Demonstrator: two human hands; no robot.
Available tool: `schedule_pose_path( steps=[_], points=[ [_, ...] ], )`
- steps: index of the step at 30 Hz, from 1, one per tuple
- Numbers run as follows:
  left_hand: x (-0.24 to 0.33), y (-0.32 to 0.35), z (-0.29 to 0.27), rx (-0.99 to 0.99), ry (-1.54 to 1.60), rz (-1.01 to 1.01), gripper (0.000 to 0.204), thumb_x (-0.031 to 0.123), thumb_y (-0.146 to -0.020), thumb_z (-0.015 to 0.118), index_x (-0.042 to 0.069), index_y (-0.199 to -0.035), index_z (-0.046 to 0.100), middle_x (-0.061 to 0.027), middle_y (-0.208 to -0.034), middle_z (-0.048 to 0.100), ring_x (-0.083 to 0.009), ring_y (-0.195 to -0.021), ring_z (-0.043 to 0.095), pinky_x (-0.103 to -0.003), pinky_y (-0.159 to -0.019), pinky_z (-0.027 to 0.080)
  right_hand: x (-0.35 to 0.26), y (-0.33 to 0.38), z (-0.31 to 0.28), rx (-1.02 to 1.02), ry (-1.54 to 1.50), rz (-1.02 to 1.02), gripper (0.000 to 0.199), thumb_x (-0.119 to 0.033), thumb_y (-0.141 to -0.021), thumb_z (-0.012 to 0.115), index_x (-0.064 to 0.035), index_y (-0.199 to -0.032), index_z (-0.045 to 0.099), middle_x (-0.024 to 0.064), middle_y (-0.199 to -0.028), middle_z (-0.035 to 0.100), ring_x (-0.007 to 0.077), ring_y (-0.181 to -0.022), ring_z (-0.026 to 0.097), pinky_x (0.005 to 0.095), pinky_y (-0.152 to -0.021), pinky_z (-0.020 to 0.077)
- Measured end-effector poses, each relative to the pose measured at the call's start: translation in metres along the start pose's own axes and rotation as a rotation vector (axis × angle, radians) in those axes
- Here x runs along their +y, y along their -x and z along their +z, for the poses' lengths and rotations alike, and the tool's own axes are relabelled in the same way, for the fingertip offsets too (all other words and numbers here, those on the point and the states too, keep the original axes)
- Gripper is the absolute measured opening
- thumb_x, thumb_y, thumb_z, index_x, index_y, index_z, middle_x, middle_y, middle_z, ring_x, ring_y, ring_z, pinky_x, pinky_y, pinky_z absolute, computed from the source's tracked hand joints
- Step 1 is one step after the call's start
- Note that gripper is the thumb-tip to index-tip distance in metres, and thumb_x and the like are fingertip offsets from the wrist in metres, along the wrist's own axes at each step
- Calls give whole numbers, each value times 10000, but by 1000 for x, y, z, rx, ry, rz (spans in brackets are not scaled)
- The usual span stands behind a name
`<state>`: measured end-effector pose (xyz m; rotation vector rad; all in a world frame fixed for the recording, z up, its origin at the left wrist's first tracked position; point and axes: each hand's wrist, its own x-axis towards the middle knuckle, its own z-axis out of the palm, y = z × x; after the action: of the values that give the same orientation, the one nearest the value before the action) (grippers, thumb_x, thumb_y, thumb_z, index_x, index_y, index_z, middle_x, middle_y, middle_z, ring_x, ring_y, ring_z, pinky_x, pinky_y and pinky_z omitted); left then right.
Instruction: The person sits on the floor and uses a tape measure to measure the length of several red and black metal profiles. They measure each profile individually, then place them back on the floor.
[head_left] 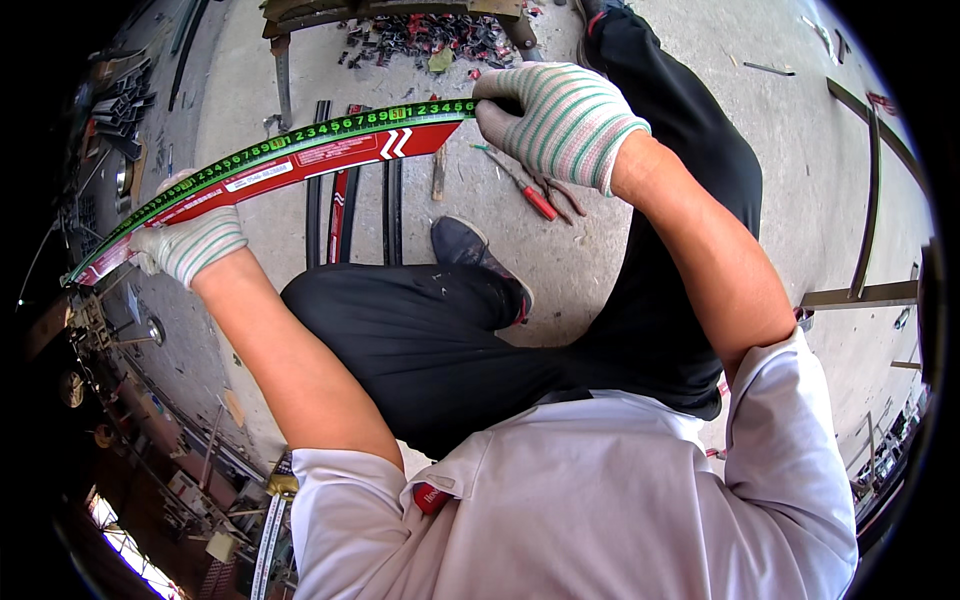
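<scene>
Shirt (600, 490), tape (330, 129) along red strip (330, 160), slanting up rightward, left hand (195, 240) clamping strip, right hand (560, 120) clamping tape

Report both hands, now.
Left hand: closed, holding the red strip with the green tape measure along it.
Right hand: closed on the tape measure's right end.

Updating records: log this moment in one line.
Left hand: grips red strip | right hand: holds green tape measure | concrete floor: red-handled screwdriver, pliers

Bright green figures on black measuring tape (330, 128), white chevrons on red strip (330, 163), green stripes on off-white left glove (208, 242), matching right glove (562, 118), plain black trousers (410, 315), pale grey shirt (590, 495).
</scene>
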<state>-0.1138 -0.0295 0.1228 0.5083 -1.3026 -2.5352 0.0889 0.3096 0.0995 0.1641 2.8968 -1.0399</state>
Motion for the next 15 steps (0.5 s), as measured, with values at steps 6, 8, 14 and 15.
schedule_pose_path(
  steps=[6,8,14,15],
  points=[
    [0,-22,-18,-33,-58,-1,722,787,-936,186,129,-949,485,-127,-839,568,-286,-814,590,-535,-785,536,1,-1,3,24,36,0,302,-288,-944,593,-94,-1116,747,175,-852,723,345,-806,713,397,-772,565],
    [-3,-18,-14,-25,-73,-2,711,754,-950,185,115,-930,495,-128,-831,568,-286,-814,591,-527,-792,534,2,-1,5,50,51,-5,280,-279,-929,559,-123,-1054,755,134,-848,736,337,-819,713,413,-776,571],
    [2,-20,-18,-10,-88,27,593,606,-988,251,86,-860,506,-126,-833,577,-285,-812,595,-521,-804,527,4,-2,3,62,24,13,277,-270,-933,560,-121,-1051,762,126,-854,743,322,-828,721,405,-788,576],
    [2,-23,-22,-11,-78,25,575,589,-991,265,85,-857,507,-125,-834,579,-286,-812,597,-521,-805,526,5,-2,3,62,31,9,279,-273,-935,560,-120,-1054,761,123,-854,744,320,-830,723,403,-790,577]
  ],
)
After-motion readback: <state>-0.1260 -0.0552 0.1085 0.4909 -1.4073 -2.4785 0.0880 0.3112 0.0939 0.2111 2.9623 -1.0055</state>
